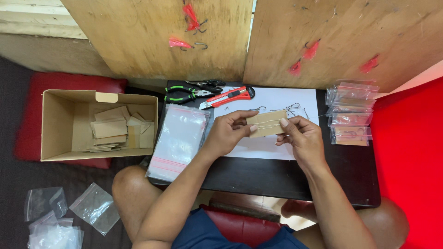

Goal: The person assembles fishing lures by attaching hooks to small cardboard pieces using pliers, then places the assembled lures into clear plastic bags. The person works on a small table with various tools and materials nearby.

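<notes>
Both hands pinch a small brown card [266,123] above the white sheet [277,138] on the dark table [277,177]: left hand [226,133] grasps its left end, right hand [302,138] its right end. A thin line crosses the card; a hook on it is hard to make out. Fingers hide the card's edges. Bags [177,140] lie just left.

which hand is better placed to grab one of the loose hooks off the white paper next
Probably the right hand: the loose hooks lie just beyond its fingers. The left hand sits farther off and pinches the cardboard piece.
</notes>
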